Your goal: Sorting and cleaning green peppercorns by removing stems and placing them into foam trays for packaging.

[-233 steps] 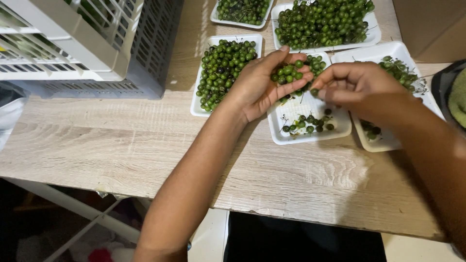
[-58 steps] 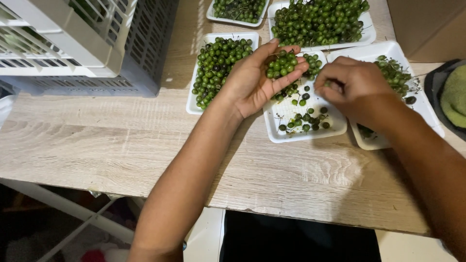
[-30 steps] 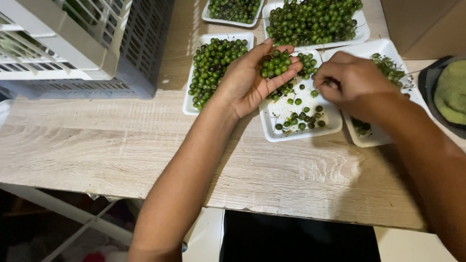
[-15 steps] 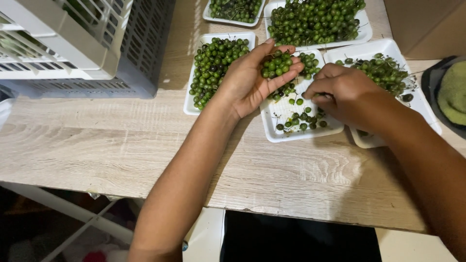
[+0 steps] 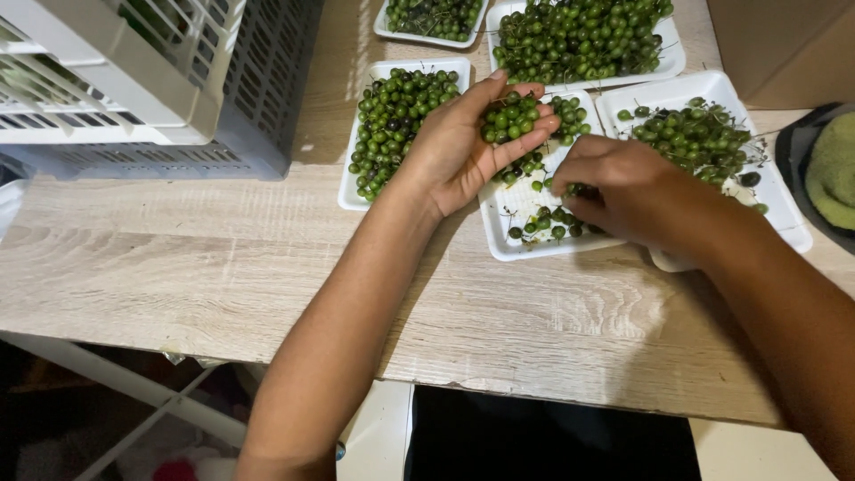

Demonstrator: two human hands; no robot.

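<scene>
Green berries (image 5: 511, 118) heaped in the cupped left hand (image 5: 468, 147), palm up, fingers curled loosely around them, above the middle white tray (image 5: 517, 245). Right hand (image 5: 619, 191) just beside, lowered onto that tray, fingertips pinched on a few berries there. More berry-filled trays (image 5: 352, 187) toward the worktop's (image 5: 223, 276) far edge; grey crate (image 5: 214, 134) at the far left corner.
</scene>
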